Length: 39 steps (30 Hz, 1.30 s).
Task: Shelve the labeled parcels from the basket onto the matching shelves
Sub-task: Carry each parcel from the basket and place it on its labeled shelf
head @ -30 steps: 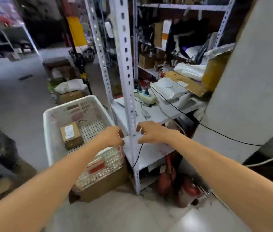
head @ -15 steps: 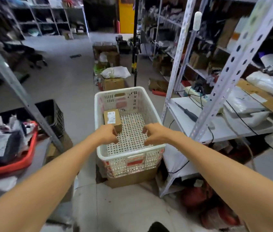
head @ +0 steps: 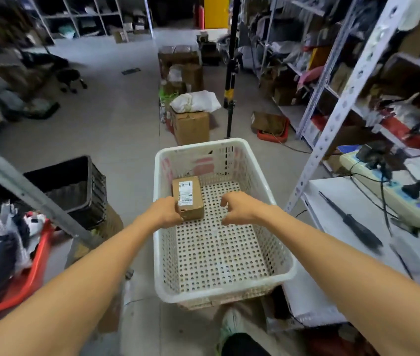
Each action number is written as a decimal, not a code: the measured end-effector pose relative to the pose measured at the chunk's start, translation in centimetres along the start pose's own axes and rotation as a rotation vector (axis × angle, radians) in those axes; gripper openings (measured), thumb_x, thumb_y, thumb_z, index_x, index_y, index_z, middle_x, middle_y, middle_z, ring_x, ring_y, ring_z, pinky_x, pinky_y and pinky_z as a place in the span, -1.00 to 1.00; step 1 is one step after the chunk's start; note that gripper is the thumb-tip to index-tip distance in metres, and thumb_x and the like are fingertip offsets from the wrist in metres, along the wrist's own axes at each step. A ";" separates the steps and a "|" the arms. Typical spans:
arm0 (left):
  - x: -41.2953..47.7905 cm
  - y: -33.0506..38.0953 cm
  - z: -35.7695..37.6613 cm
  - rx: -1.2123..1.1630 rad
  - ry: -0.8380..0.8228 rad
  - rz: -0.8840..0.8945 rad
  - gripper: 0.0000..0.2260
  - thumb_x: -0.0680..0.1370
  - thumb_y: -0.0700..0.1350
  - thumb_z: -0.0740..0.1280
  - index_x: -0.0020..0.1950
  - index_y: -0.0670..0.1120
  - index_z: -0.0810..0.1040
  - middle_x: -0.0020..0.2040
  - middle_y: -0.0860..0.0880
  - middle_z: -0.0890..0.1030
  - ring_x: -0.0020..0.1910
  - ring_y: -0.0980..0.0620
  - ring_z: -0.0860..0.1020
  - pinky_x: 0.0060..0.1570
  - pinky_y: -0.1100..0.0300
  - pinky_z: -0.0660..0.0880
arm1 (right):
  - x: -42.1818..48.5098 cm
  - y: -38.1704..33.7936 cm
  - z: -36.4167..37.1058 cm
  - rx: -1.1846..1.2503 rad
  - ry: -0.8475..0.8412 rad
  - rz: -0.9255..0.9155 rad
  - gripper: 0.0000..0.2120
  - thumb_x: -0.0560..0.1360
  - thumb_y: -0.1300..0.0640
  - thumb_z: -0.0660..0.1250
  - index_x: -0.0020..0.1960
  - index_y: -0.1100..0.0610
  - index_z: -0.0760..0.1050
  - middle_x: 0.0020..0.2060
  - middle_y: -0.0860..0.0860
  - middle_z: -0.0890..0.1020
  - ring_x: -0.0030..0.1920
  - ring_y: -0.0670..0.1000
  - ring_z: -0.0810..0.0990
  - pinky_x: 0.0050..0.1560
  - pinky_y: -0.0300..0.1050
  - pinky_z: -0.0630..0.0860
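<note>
A white perforated plastic basket (head: 284, 268) stands on a cardboard box on the floor in front of me. Inside it, at the far left, lies one small brown cardboard parcel (head: 189, 199) with a white label reading "A-1". My left hand (head: 165, 211) is inside the basket, its fingers curled against the parcel's near left corner. My right hand (head: 237, 206) hovers over the basket's floor to the right of the parcel, fingers bent and apart, holding nothing.
A white metal shelf rack (head: 342, 98) with a power strip (head: 388, 191) and a black tool (head: 350, 224) stands on the right. A black crate (head: 75, 186) and a red tub (head: 31, 273) of clutter sit left. Cartons (head: 190, 127) and a tripod pole (head: 230, 73) stand behind the basket.
My view swung from the right shelf rack to the basket. Both hands moved from the shelf edge into the basket, and the left hand reached the parcel.
</note>
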State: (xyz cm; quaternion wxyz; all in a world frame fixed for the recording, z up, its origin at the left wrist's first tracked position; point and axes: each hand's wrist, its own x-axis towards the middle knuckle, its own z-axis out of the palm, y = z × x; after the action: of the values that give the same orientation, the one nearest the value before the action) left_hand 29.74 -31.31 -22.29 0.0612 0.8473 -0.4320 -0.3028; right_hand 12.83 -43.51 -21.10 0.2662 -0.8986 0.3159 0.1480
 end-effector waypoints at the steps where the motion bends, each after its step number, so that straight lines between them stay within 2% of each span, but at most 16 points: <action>1: 1.4 -0.2 -0.2 -0.011 -0.006 -0.018 -0.75 0.48 -0.18 0.39 0.14 -0.19 0.53 0.09 -0.13 0.60 0.07 -0.11 0.57 0.06 0.07 0.53 | 1.6 0.3 -0.3 0.001 -0.021 0.005 -0.55 0.43 0.11 0.41 0.26 0.26 0.43 0.16 0.16 0.56 0.07 0.12 0.56 0.08 0.04 0.56; 6: 7.6 -1.0 -0.2 -0.010 -0.058 -0.076 -0.78 0.45 -0.21 0.35 0.10 -0.18 0.54 0.06 -0.14 0.60 0.04 -0.11 0.57 0.04 0.06 0.56 | 9.1 2.4 -1.2 0.070 -0.104 0.010 -0.49 0.45 0.09 0.42 0.34 0.21 0.38 0.24 0.13 0.52 0.16 0.09 0.52 0.15 -0.03 0.51; 10: 12.2 -2.6 1.8 -0.011 -0.109 -0.117 -0.88 0.41 -0.21 0.38 -0.10 -0.10 0.50 -0.05 -0.13 0.62 -0.02 -0.12 0.60 0.04 -0.05 0.58 | 14.4 3.6 1.0 0.205 -0.169 0.075 -0.52 0.45 0.09 0.43 0.31 0.18 0.41 0.21 0.11 0.55 0.05 0.03 0.50 0.02 -0.15 0.42; 13: 15.6 -4.3 4.2 -0.027 -0.163 -0.165 -0.86 0.45 -0.16 0.40 -0.04 -0.12 0.51 -0.01 -0.08 0.56 -0.01 -0.10 0.54 0.08 -0.04 0.55 | 17.7 4.7 4.3 0.236 -0.258 0.144 -0.49 0.45 0.08 0.46 0.33 0.16 0.40 0.22 0.10 0.54 0.05 0.01 0.49 -0.01 -0.19 0.38; 16: 19.7 -6.5 6.9 -0.022 -0.227 -0.198 -0.77 0.47 -0.14 0.40 0.09 -0.19 0.56 0.08 -0.13 0.55 0.07 -0.11 0.52 0.11 -0.02 0.53 | 21.5 5.9 7.5 0.233 -0.331 0.194 -0.46 0.45 0.09 0.45 0.37 0.18 0.37 0.28 0.14 0.51 0.19 0.09 0.51 0.08 -0.17 0.41; 20: 25.1 -8.7 9.4 -0.022 -0.307 -0.192 -0.84 0.49 -0.17 0.38 0.05 -0.11 0.51 -0.03 -0.08 0.56 -0.12 -0.02 0.54 -0.12 0.15 0.51 | 26.6 6.9 10.9 0.248 -0.341 0.250 -0.45 0.48 0.11 0.42 0.40 0.19 0.33 0.32 0.15 0.47 0.26 0.12 0.48 0.22 -0.09 0.43; 21: 26.5 -9.2 10.0 -0.017 -0.312 -0.192 -0.81 0.49 -0.17 0.37 0.08 -0.10 0.50 -0.01 -0.08 0.56 -0.13 -0.02 0.55 -0.11 0.15 0.50 | 28.1 7.1 11.8 0.238 -0.330 0.254 -0.45 0.48 0.12 0.40 0.41 0.20 0.32 0.33 0.15 0.47 0.27 0.12 0.48 0.20 -0.10 0.42; 23: 29.3 -10.1 11.4 0.022 -0.300 -0.191 -0.61 0.50 -0.17 0.37 0.30 -0.13 0.40 0.16 -0.14 0.53 0.03 -0.08 0.55 0.02 0.07 0.50 | 31.5 7.6 13.6 0.212 -0.262 0.261 -0.47 0.49 0.12 0.37 0.40 0.21 0.31 0.31 0.15 0.47 0.25 0.14 0.48 0.09 -0.14 0.41; 25: 32.5 -10.7 12.7 0.057 -0.260 -0.204 -0.43 0.50 -0.17 0.37 0.45 -0.14 0.21 0.32 -0.22 0.40 0.22 -0.17 0.46 0.12 0.03 0.45 | 35.5 8.2 15.4 0.228 -0.144 0.304 -0.50 0.48 0.10 0.35 0.35 0.24 0.31 0.25 0.19 0.49 0.20 0.17 0.48 -0.01 -0.11 0.40; 26: 34.2 -11.0 13.3 0.046 -0.238 -0.225 -0.39 0.50 -0.16 0.36 0.47 -0.14 0.15 0.36 -0.24 0.33 0.27 -0.20 0.41 0.15 0.02 0.43 | 37.5 8.4 16.3 0.273 -0.084 0.346 -0.48 0.49 0.09 0.35 0.35 0.26 0.28 0.24 0.21 0.47 0.20 0.19 0.47 0.00 -0.07 0.42; 29: 38.6 -11.9 14.9 -0.131 -0.133 -0.339 -0.34 0.49 -0.18 0.36 0.48 -0.18 0.08 0.40 -0.25 0.24 0.35 -0.22 0.32 0.30 0.01 0.37 | 42.5 8.7 18.6 0.442 0.066 0.419 -0.31 0.47 0.11 0.40 0.44 0.29 0.12 0.33 0.24 0.36 0.29 0.22 0.40 0.25 0.04 0.42; 31: 40.4 -12.0 16.2 -0.218 -0.036 -0.414 -0.33 0.49 -0.18 0.36 0.48 -0.22 0.06 0.41 -0.26 0.24 0.37 -0.22 0.30 0.34 0.01 0.33 | 44.6 9.2 20.2 0.514 0.119 0.409 -0.26 0.44 0.19 0.43 0.46 0.26 0.08 0.33 0.22 0.35 0.30 0.20 0.39 0.30 0.04 0.40; 35: 41.2 -11.3 18.5 -0.271 0.122 -0.505 -0.25 0.49 -0.16 0.40 0.51 -0.23 -0.01 0.46 -0.22 0.17 0.40 -0.20 0.28 0.34 0.07 0.29 | 45.7 10.4 23.0 0.713 0.181 0.430 -0.24 0.37 0.28 0.46 0.45 0.20 0.16 0.26 0.13 0.45 0.23 0.09 0.47 0.23 -0.03 0.47; 39: 40.6 -10.1 18.7 -0.311 0.121 -0.577 -0.29 0.49 -0.13 0.43 0.47 -0.15 0.06 0.45 -0.18 0.19 0.35 -0.19 0.35 0.21 0.07 0.37 | 44.3 11.4 23.0 0.762 0.187 0.437 -0.36 0.39 0.33 0.43 0.38 0.15 0.23 0.23 0.09 0.48 0.17 0.04 0.49 0.11 -0.13 0.49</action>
State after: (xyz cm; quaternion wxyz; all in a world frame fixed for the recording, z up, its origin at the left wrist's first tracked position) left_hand 44.19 -53.31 -59.82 0.1269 0.9316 -0.1187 -0.3191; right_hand 36.68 -59.52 -63.44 0.5108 -0.6582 0.5530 -0.0081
